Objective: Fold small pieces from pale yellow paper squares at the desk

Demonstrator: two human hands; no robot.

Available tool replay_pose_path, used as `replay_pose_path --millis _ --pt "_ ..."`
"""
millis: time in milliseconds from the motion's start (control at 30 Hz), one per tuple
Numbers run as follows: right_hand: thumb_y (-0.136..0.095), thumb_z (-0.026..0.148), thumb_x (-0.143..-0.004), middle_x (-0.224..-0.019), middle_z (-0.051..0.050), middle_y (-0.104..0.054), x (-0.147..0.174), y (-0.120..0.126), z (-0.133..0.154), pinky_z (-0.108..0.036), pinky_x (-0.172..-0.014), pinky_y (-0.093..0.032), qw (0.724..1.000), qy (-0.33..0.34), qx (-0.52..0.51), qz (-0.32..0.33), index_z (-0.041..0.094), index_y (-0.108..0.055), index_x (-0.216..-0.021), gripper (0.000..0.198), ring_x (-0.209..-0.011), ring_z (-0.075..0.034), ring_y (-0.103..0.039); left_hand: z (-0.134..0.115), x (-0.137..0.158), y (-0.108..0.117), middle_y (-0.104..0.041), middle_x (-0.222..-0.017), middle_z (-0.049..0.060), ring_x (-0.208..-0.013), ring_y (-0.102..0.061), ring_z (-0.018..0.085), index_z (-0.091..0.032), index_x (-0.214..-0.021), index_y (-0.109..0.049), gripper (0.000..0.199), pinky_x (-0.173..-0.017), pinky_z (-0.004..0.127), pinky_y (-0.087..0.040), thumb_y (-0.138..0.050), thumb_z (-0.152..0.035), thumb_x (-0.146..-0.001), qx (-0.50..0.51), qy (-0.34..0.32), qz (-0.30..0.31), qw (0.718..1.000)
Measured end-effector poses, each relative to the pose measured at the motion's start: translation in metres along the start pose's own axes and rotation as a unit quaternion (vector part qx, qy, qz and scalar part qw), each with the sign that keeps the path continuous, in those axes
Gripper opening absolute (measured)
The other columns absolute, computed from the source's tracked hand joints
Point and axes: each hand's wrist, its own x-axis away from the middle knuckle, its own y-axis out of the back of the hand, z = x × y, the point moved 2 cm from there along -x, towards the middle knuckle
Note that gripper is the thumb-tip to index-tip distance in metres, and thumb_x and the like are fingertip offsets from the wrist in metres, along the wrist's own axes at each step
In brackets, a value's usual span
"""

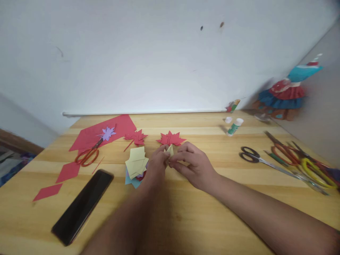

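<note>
A small, pale yellow piece of folded paper (171,151) is held just to the right of the loose stack of pale yellow square paper sheets (136,161), which serves here as landmark. It is pinched upright between the thumb and fingers of the left hand (157,163), while its right side is gripped by the fingertips of the right hand (195,164). It is probably held from both sides so that the folds are kept from springing open, and the fingertips are needed because so little paper is there to grasp.

The stack is laid loosely over light blue paper (130,179), close beside the left hand, presumably for easy reach. Two spiky red paper shapes (138,137) (171,137) are placed beyond the stack, one directly behind it and one farther right, apparently set out of the hands' way.

To the stack's left, orange-handled scissors (95,148) are rested partly on a large red paper sheet (82,140), near a pointed lilac paper star (108,134). A black rectangular phone (83,207) is laid nearer, on the same side. Far to the stack's right, a green-and-white glue stick (235,127) is stood upright with its white cap (228,120) off, likely for ready use.
</note>
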Motion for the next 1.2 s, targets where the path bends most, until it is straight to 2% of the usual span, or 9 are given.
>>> replay_pose_path --millis 133,233,367,467,567,733,1033,1200 --pt "-0.076 0.019 -0.093 -0.09 -0.002 -0.06 0.002 0.004 0.0 -0.027 -0.068 -0.054 0.998 0.051 0.042 0.011 0.024 -0.073 -0.095 0.006 -0.08 -0.015 -0.062 0.0 0.0 -0.003 -0.047 -0.069 -0.001 -0.064 -0.041 0.013 -0.02 -0.068 -0.054 0.012 -0.057 0.026 -0.035 -0.061 -0.028 -0.064 0.005 0.03 0.062 0.998" --pt "-0.076 0.02 -0.094 -0.087 -0.001 -0.06 0.003 0.005 0.0 -0.027 -0.068 -0.053 0.995 0.088 0.051 0.01 0.024 -0.071 -0.095 0.007 -0.079 -0.016 -0.061 -0.002 0.001 -0.005 -0.048 -0.069 0.0 -0.065 -0.044 0.014 -0.019 -0.066 -0.055 0.011 -0.056 0.026 -0.035 -0.06 -0.028 -0.062 0.006 0.04 0.074 0.996" --pt "-0.076 0.021 -0.095 -0.086 -0.001 -0.061 0.002 0.006 0.001 -0.028 -0.067 -0.052 0.99 0.122 0.065 0.005 0.024 -0.069 -0.098 0.009 -0.079 -0.017 -0.062 -0.005 0.004 -0.01 -0.046 -0.066 -0.002 -0.062 -0.04 0.013 -0.018 -0.068 -0.057 0.014 -0.054 0.025 -0.032 -0.061 -0.028 -0.06 0.039 0.071 0.084 0.993" --pt "-0.075 0.022 -0.096 -0.084 -0.002 -0.061 0.0 0.006 0.002 -0.029 -0.067 -0.052 0.987 0.142 0.079 -0.004 0.024 -0.068 -0.096 0.007 -0.079 -0.017 -0.061 -0.006 0.005 -0.011 -0.046 -0.067 -0.002 -0.063 -0.039 0.013 -0.019 -0.068 -0.056 0.014 -0.054 0.024 -0.032 -0.061 -0.028 -0.059 0.054 0.056 0.086 0.993" --pt "-0.074 0.023 -0.096 -0.084 -0.002 -0.061 0.0 0.006 0.002 -0.029 -0.066 -0.052 0.986 0.14 0.089 -0.011 0.023 -0.068 -0.096 0.006 -0.077 -0.017 -0.06 -0.002 0.003 -0.007 -0.046 -0.066 -0.002 -0.063 -0.039 0.013 -0.019 -0.068 -0.056 0.012 -0.055 0.024 -0.033 -0.06 -0.028 -0.061 0.047 0.025 0.077 0.996" --pt "-0.071 0.019 -0.098 -0.087 -0.002 -0.058 0.0 0.007 0.005 -0.028 -0.066 -0.051 0.983 0.154 0.098 -0.013 0.025 -0.073 -0.109 0.013 -0.076 -0.016 -0.057 0.007 -0.003 0.004 -0.052 -0.069 0.001 -0.067 -0.049 0.017 -0.019 -0.069 -0.058 0.008 -0.057 0.027 -0.037 -0.059 -0.027 -0.067 -0.01 -0.024 0.047 0.999" --pt "-0.074 0.019 -0.096 -0.084 -0.003 -0.06 -0.002 0.009 0.001 -0.028 -0.066 -0.052 0.987 0.142 0.079 0.005 0.022 -0.076 -0.098 0.004 -0.078 -0.017 -0.06 0.011 -0.008 0.007 -0.052 -0.069 0.0 -0.063 -0.049 0.015 -0.02 -0.068 -0.056 0.007 -0.057 0.028 -0.042 -0.06 -0.027 -0.07 -0.043 -0.013 0.058 0.997" --pt "-0.075 0.019 -0.095 -0.085 -0.003 -0.061 -0.001 0.01 -0.001 -0.028 -0.065 -0.053 0.989 0.136 0.065 0.01 0.023 -0.075 -0.099 0.006 -0.078 -0.017 -0.062 0.011 -0.007 0.002 -0.048 -0.067 -0.002 -0.062 -0.045 0.014 -0.021 -0.067 -0.054 0.009 -0.055 0.027 -0.038 -0.06 -0.028 -0.065 -0.019 0.008 0.059 0.998"
